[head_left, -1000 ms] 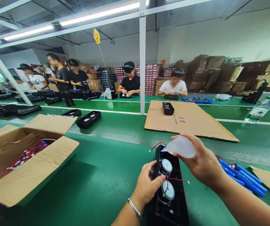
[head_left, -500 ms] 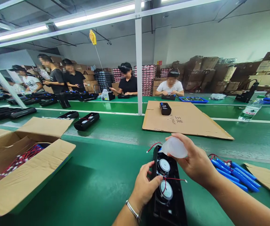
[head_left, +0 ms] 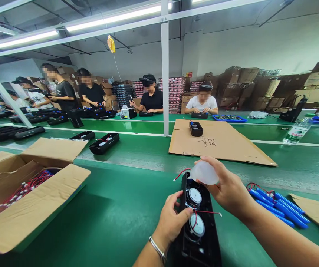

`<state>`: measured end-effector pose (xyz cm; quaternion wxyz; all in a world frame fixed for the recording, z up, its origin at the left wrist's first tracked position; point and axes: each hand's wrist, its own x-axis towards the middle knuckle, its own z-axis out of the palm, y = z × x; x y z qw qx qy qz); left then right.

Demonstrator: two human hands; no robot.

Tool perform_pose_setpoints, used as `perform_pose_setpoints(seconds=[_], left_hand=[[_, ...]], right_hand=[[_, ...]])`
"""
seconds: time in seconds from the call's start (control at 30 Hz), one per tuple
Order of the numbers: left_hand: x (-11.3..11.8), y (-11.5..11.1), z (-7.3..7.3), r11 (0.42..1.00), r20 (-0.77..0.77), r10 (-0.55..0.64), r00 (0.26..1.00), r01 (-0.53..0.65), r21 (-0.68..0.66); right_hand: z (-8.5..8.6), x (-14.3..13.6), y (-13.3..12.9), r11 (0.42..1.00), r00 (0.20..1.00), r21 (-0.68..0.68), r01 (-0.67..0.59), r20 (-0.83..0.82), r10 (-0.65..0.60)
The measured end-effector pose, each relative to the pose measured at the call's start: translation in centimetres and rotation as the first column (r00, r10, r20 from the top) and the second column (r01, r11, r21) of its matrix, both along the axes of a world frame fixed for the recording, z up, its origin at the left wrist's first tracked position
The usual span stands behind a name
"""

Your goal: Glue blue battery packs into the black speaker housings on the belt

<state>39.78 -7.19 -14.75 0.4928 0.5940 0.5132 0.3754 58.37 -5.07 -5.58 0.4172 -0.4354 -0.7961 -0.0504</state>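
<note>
A long black speaker housing (head_left: 208, 230) lies in front of me with its inner side up. Two round silver-backed speakers (head_left: 195, 196) sit in it, with thin red and black wires (head_left: 208, 211) and white plugs. My left hand (head_left: 173, 215) grips the housing's left wall, its thumb reaching over the inside beside the wires. In my right hand (head_left: 224, 181) is a translucent white bottle (head_left: 204, 173), tipped over the far end of the housing. Its narrow end points down and left to that end; whether it touches is hard to tell.
Blue battery packs (head_left: 279, 207) with red wires lie to the right. An open cardboard box (head_left: 45, 200) of wired parts stands left. Ahead are a flat cardboard sheet (head_left: 215, 144), another black housing (head_left: 104, 144) and a water bottle (head_left: 297, 129). Co-workers sit and stand across the line.
The bottle in my right hand has shifted slightly left and tilted a little. My left hand keeps its hold on the housing. Across the line, a co-worker's raised hand has moved.
</note>
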Motion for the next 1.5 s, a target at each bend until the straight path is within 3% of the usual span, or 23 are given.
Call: perform_pose_setpoints(seconds=[0.2,0.43,1.0,1.37,1.5], left_hand=[[-0.1,0.0,0.1,1.0,-0.013,0.0,1.0,0.0,-0.015],[-0.2,0.2,-0.1,1.0,-0.008,0.005,1.0,-0.006,-0.03],[-0.3,1.0,-1.3,0.993,0.145,0.083,0.986,-0.069,-0.099],[-0.3,1.0,-1.5,0.989,0.2,0.097,0.975,-0.073,-0.126],[-0.6,1.5,-1.7,0.989,0.152,0.093,0.984,-0.074,-0.126]], right_hand=[[0.0,-0.2,-0.3,0.999,1.0,0.025,-0.021,0.011,0.021],[-0.3,-0.1,-0.7,0.999,0.999,-0.037,-0.026,-0.024,0.025],[-1.2,0.6,-0.5,0.995,0.998,-0.097,0.014,-0.066,-0.02],[-2.0,1.1,0.1,0.99,0.986,-0.136,0.026,-0.16,-0.048],[-1.8,1.7,-0.2,0.98,0.954,-0.201,0.013,-0.291,-0.073]])
